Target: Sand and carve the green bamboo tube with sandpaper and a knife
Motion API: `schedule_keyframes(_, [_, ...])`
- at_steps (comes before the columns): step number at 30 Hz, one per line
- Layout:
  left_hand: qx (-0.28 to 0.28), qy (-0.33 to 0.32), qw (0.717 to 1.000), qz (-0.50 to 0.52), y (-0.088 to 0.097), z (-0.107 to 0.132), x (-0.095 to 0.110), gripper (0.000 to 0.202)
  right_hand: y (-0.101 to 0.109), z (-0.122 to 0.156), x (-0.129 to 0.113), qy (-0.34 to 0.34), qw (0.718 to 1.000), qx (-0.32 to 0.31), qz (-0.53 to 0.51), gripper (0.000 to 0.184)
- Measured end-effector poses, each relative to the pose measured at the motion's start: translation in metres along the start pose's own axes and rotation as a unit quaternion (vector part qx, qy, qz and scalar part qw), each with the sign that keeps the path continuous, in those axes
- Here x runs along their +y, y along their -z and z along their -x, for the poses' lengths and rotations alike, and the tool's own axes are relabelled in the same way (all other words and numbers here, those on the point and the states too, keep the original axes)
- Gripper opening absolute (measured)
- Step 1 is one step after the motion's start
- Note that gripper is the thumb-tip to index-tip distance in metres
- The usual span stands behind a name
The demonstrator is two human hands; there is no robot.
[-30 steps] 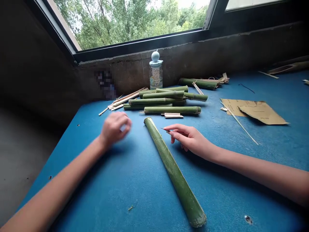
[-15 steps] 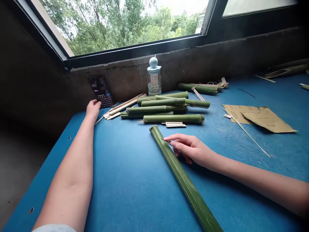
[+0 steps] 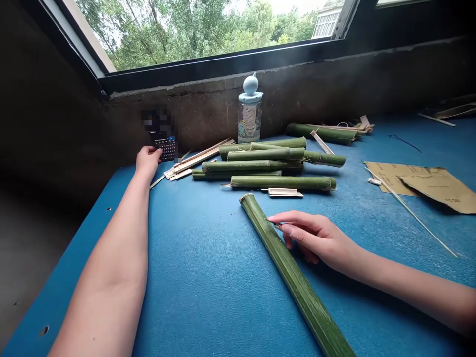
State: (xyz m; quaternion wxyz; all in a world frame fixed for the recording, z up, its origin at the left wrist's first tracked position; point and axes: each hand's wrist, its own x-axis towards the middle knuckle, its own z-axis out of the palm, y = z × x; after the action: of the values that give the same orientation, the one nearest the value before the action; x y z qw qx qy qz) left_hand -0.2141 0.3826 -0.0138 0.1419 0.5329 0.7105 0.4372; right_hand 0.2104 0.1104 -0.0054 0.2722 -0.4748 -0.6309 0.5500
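At the far left of the table, against the wall, my left hand (image 3: 148, 161) is closed on the edge of a black device with rows of small keys (image 3: 164, 147), its thumb over the keys. The device's upper part is blurred. A green bamboo pole (image 3: 288, 265) lies slantwise across the table towards me. Beside its upper part my right hand (image 3: 312, 235) pinches a small pointed tool (image 3: 277, 225), mostly hidden by the fingers. The tool's dark tip is at the bamboo's surface; whether it touches I cannot tell.
Several cut bamboo pieces (image 3: 282, 183) lie behind the pole, with pale split strips (image 3: 201, 157) to their left. A clear jar with a light-blue lid (image 3: 250, 109) stands by the wall. Brown sandpaper-like sheets (image 3: 435, 186) and a thin strip (image 3: 416, 218) are at right.
The view has shifted, so most things on the table appear further right. My left thumb reaches further over the keys. My right hand keeps its pinch beside the pole.
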Motion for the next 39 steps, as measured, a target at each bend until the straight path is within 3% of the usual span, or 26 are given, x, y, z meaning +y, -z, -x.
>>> schedule_keyframes(10, [-0.008, -0.022, 0.999, -0.035, -0.003, -0.008, -0.013, 0.027, 0.002, 0.000, 0.001, 0.001, 1.000, -0.004, 0.000, 0.047])
schedule_keyframes(19, [-0.014, -0.021, 0.996, -0.083, -0.005, -0.006, -0.011, 0.035, 0.002, 0.002, 0.001, 0.004, 1.000, -0.011, 0.007, 0.047])
schedule_keyframes(39, [-0.021, -0.032, 0.997, -0.068, -0.006, -0.012, -0.019, 0.034, 0.002, 0.002, 0.002, 0.008, 1.000, -0.018, 0.003, 0.045])
